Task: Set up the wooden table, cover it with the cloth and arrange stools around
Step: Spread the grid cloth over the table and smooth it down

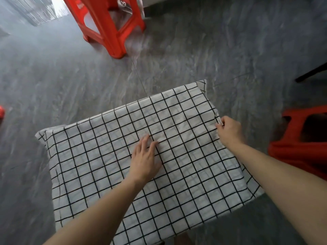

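Observation:
A white cloth with a black grid pattern covers the small table completely, so the wooden top is hidden. My left hand lies flat on the middle of the cloth with fingers spread. At the table's right edge, my right hand pinches the cloth's hem between fingers and thumb. One red plastic stool stands on the floor beyond the table. A second red stool stands close to the table's right side.
The floor is grey marbled tile. A small red thing shows at the left edge. A dark furniture leg crosses the upper right. A pale wall base runs along the top right.

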Demonstrator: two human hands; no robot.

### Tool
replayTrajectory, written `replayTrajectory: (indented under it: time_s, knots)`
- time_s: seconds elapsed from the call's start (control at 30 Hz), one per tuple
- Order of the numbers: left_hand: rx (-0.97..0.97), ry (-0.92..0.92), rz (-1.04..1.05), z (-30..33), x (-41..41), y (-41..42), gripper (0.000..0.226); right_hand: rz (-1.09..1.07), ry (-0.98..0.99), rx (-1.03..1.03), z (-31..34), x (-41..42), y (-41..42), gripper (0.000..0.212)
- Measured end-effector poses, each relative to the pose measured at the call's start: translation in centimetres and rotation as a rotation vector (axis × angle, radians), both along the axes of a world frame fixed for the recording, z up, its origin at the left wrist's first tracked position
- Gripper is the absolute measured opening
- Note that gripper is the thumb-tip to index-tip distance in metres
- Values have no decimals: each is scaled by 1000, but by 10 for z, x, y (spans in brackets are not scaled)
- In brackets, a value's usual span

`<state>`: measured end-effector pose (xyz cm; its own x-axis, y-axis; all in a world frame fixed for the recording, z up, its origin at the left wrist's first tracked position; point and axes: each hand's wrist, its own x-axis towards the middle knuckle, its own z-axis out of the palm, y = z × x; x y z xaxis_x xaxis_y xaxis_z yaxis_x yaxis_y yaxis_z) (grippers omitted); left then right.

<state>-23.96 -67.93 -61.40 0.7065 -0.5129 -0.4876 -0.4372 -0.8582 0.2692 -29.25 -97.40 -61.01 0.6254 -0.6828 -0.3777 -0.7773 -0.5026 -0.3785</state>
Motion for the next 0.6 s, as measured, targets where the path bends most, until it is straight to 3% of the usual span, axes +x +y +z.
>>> replayTrajectory:
  time_s: [0.2,0.3,0.43,0.53,0.6]
  knots:
    - [10,40,-119,4,4,38,66,-116,77,-76,20,-8,-46,23]
    - [46,14,-18,4,7,68,70,-101,157,-61,18,-14,-37,47]
    - [77,-22,115,7,3,108,68,108,202,-96,7,-27,10,74]
    - [90,-30,238,9,-8,136,61,144,193,-204,-1,-31,42,80]
    - [101,-30,439,11,-16,155,59,86,164,-218,-3,-30,55,81]
